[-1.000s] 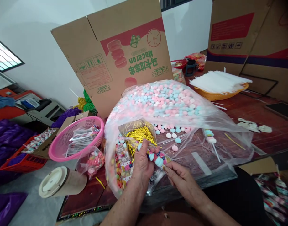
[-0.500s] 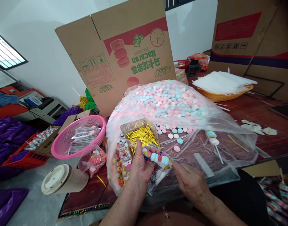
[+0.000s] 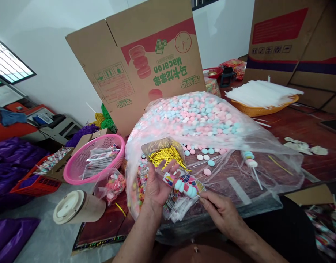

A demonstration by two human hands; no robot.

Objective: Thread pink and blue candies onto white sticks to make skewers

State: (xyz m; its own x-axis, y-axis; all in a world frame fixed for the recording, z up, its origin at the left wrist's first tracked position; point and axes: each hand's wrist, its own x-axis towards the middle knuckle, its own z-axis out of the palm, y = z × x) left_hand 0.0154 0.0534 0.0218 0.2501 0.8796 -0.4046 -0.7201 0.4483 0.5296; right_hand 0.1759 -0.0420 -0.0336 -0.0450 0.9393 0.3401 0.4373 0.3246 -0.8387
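My right hand (image 3: pixel 221 208) pinches the stick end of a candy skewer (image 3: pixel 185 188), pastel pieces threaded in a row inside a printed clear wrapper. My left hand (image 3: pixel 158 186) is palm up with thumb and fingers apart, beside the wrapper's far end; whether the fingers touch it I cannot tell. Just beyond the left hand lies an opened bag of gold twist ties (image 3: pixel 168 155). Printed wrappers (image 3: pixel 180 208) lie below the skewer. A large clear plastic bag (image 3: pixel 184 120) heaped with pink, blue and white candies stands behind. Another skewer (image 3: pixel 251 162) lies to the right.
At left are a pink basket (image 3: pixel 121 157) of flat wrappers, a bag of candies (image 3: pixel 114 186) and a lidded cup (image 3: pixel 93 208) at the table edge. A yellow basket (image 3: pixel 255 109) of white sticks sits at back right. A cardboard box (image 3: pixel 102 54) rises behind.
My left hand has loosened from the wrapped skewer, its fingers spreading and moving slightly left. The right hand still pinches the stick, and the skewer has shifted slightly down and right.
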